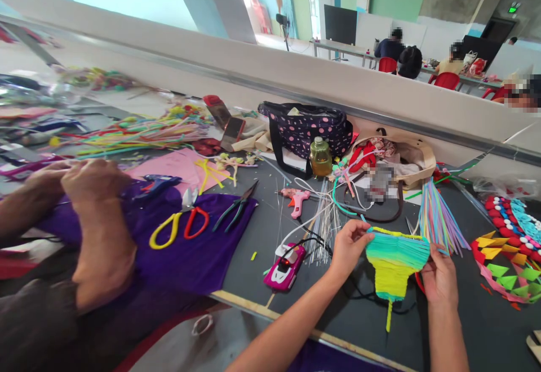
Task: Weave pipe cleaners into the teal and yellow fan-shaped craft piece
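A yellow and turquoise pipe-cleaner piece [389, 268] is stretched between my two hands above the dark table. It is wide at the top and narrower below, with a single yellow stem hanging down. My left hand [350, 248] pinches its upper left corner between thumb and fingers. At the upper right corner, my right hand [439, 276] grips the edge, fingers closed. Behind my right hand lies a bundle of pastel pipe cleaners [442, 220]. A pink glue gun [297, 200] and a magenta car-shaped power strip [286, 268] lie left of my left hand.
A co-worker's hands [91, 180] are at the left over purple cloth [198, 270]. On it rest scissors [186, 220] and pliers [239, 208]. A polka-dot bag [313, 127], a bottle [320, 158] and a beige bag [418, 155] stand along the low partition [211, 62]. Decorated rings [502, 259] lie at right.
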Demonstrator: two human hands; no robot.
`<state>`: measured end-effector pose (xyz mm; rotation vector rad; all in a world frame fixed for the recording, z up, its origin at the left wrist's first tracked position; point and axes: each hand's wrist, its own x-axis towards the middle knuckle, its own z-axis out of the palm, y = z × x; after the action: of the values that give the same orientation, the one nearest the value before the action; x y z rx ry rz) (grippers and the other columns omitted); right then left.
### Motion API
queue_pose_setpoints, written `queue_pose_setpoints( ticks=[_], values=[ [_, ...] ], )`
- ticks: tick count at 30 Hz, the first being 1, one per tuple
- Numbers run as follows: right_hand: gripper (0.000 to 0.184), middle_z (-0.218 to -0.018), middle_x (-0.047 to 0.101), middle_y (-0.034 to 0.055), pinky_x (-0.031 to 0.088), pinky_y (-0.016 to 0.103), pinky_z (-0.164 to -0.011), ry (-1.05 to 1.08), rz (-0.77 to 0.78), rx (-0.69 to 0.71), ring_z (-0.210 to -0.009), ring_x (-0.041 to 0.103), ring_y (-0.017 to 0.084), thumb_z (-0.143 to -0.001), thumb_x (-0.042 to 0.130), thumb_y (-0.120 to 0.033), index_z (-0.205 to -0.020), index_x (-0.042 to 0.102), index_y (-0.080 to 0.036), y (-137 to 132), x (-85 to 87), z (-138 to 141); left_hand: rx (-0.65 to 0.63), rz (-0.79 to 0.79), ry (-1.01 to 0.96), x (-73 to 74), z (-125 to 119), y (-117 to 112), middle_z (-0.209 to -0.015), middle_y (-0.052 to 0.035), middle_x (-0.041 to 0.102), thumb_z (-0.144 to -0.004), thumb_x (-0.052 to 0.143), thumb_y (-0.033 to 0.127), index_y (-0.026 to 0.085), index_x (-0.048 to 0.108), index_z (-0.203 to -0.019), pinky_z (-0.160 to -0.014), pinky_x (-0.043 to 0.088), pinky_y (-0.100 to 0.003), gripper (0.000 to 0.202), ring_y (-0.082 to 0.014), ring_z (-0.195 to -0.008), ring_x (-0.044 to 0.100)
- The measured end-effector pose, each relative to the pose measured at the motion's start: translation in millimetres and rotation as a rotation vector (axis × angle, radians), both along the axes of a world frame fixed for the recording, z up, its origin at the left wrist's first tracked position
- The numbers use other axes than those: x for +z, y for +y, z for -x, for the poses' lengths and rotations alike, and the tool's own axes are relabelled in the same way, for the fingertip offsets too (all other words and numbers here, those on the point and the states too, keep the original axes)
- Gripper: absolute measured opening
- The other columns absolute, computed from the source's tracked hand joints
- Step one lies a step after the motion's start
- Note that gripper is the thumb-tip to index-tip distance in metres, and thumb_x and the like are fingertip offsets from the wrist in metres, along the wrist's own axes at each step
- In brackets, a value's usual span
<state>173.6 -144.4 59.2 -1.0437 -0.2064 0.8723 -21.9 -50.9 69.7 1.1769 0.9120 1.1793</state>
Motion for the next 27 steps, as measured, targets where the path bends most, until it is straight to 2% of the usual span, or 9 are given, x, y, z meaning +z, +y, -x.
queue_pose_setpoints(
  ticks=[3, 8, 14, 19, 24, 27],
  values=[
    [0.030, -0.072, 0.071, -0.0017, 0.055, 0.028, -0.063, -0.013, -0.008, -0.015, -0.063, 0.066, 0.015, -0.061, 0.083, -0.028, -0.078, 0.059, -0.020, -3, 6.8, 4, 0.041, -0.108, 0.074, -0.5, 2, 3, -0.085, -0.0023, 0.057, -0.064, 0.076, 0.023, 0.017, 0.070, -0.079, -0.059, 0.044, -0.023, 0.017, -0.0110, -0.067, 0.054],
    [0.033, -0.069, 0.069, -0.0013, 0.055, 0.028, -0.061, -0.020, -0.022, -0.019, -0.062, 0.066, 0.015, -0.060, 0.084, -0.028, -0.078, 0.058, -0.019, -5, 12.0, 6, 0.004, -0.141, 0.118, -3.1, 4, 6, -0.079, -0.0024, 0.060, -0.068, 0.072, 0.021, 0.017, 0.070, -0.080, -0.060, 0.044, -0.025, 0.013, -0.0131, -0.068, 0.056],
    [0.034, -0.068, 0.069, -0.0015, 0.054, 0.027, -0.061, -0.002, -0.013, -0.025, -0.061, 0.065, 0.014, -0.058, 0.084, -0.028, -0.078, 0.058, -0.020, -4, 12.2, 6, 0.005, -0.201, 0.147, 0.5, 6, 8, -0.085, -0.0058, 0.062, -0.070, 0.071, 0.022, 0.018, 0.073, -0.079, -0.066, 0.047, -0.027, 0.010, -0.0174, -0.079, 0.060],
    [0.033, -0.069, 0.070, -0.0019, 0.054, 0.027, -0.061, -0.002, -0.006, -0.009, -0.061, 0.066, 0.014, -0.059, 0.084, -0.029, -0.078, 0.058, -0.020, -5, 12.4, 6, -0.029, -0.151, 0.153, 1.5, 7, 9, -0.084, -0.0056, 0.067, -0.070, 0.071, 0.024, 0.018, 0.073, -0.078, -0.070, 0.047, -0.028, 0.010, -0.0184, -0.080, 0.062],
    [0.033, -0.069, 0.070, -0.0022, 0.054, 0.026, -0.061, -0.008, -0.001, 0.001, -0.061, 0.065, 0.014, -0.060, 0.083, -0.030, -0.078, 0.058, -0.021, -5, 9.7, 5, -0.092, 0.023, 0.111, -0.4, 8, 11, -0.073, -0.0033, 0.066, -0.067, 0.073, 0.027, 0.016, 0.070, -0.082, -0.061, 0.044, -0.025, 0.019, -0.0147, -0.066, 0.058],
    [0.033, -0.070, 0.070, -0.0016, 0.055, 0.028, -0.061, -0.012, -0.002, -0.007, -0.061, 0.066, 0.015, -0.059, 0.084, -0.029, -0.078, 0.058, -0.020, -3, 7.6, 4, -0.127, 0.071, 0.054, 1.6, 9, 12, -0.075, -0.0031, 0.065, -0.065, 0.075, 0.026, 0.015, 0.068, -0.088, -0.061, 0.044, -0.024, 0.026, -0.0134, -0.065, 0.057]
  ],
)
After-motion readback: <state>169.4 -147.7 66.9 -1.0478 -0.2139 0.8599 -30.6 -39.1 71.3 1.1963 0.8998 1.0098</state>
